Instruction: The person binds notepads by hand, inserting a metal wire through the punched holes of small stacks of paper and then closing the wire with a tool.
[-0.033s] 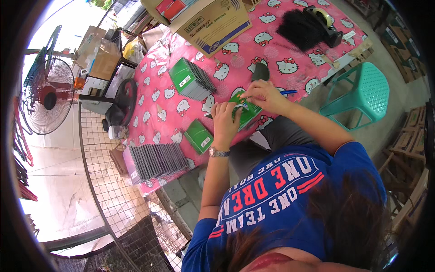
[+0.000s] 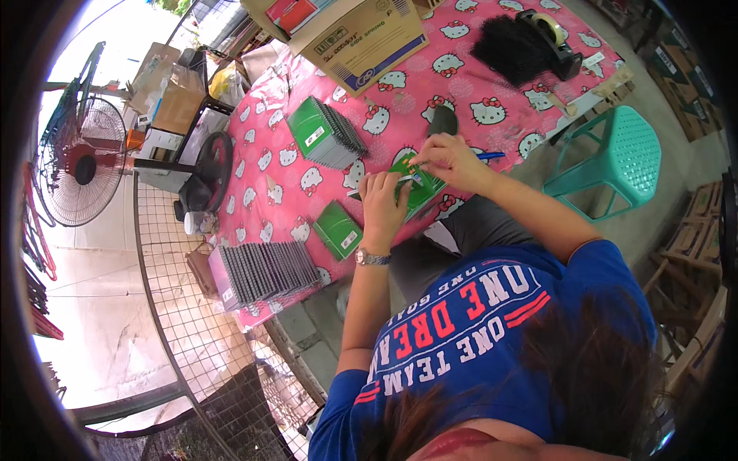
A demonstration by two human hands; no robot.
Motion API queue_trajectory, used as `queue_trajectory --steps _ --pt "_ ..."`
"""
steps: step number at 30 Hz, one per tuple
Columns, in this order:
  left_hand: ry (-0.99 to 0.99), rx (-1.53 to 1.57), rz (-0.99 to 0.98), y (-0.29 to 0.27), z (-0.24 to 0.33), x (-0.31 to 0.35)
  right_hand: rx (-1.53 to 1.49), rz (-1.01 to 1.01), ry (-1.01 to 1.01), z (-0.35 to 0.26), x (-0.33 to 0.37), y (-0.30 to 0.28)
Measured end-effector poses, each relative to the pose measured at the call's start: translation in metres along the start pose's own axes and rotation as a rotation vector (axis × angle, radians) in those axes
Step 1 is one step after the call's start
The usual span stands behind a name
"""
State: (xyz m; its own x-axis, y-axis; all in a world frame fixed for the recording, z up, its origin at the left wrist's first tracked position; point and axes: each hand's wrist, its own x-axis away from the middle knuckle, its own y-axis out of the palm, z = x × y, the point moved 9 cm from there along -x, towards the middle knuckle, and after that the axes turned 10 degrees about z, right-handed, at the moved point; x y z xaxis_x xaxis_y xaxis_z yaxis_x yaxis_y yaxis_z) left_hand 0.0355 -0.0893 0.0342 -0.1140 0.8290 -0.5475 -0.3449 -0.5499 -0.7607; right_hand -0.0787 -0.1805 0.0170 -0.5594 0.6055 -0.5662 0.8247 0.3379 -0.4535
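Both hands meet over a green-covered spiral notebook [image 2: 419, 188] that lies at the near edge of the desk [image 2: 269, 165], just in front of the person's lap. The left hand [image 2: 382, 206] lies curled over the notebook's near end, fingers bent down onto the cover, apparently to pin it so it cannot slide on the pink patterned cloth. The right hand [image 2: 452, 159] is pinched together at the notebook's far end, fingertips closed on something small at its edge; from this height I cannot tell whether that is a label, a wire end or only the cover's corner. A blue pen [image 2: 489, 156] pokes out just beyond the right hand, close by for pickup.

To the left of the left hand lies another single green notebook [image 2: 338, 230], flat and apart from the one being handled. Farther out on that side, a stack of green notebooks [image 2: 326, 132] rests with its spiral edges fanned, and a long row of dark-edged notebooks [image 2: 265, 271] stands packed on edge at the desk's near left corner, likely grouped as batches. Beyond the right hand sit a black bundle of binding coils [image 2: 513, 46] and a tape dispenser [image 2: 552, 32], with an open cardboard box [image 2: 369, 38] at the desk's far side. A teal plastic stool [image 2: 623, 157] stands on the floor to the right.
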Motion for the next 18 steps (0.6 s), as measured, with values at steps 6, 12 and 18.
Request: queue_trajectory --steps 6,12,18 --pt "-0.013 -0.019 -0.006 0.003 0.000 0.000 -0.249 -0.142 0.085 0.008 0.002 0.006" --pt "0.001 -0.049 0.012 0.004 0.004 0.001 -0.373 -0.339 0.349 0.005 0.002 0.014" --pt "-0.001 -0.116 -0.032 0.005 0.007 0.006 -0.122 -0.292 0.122 -0.019 -0.005 0.004"
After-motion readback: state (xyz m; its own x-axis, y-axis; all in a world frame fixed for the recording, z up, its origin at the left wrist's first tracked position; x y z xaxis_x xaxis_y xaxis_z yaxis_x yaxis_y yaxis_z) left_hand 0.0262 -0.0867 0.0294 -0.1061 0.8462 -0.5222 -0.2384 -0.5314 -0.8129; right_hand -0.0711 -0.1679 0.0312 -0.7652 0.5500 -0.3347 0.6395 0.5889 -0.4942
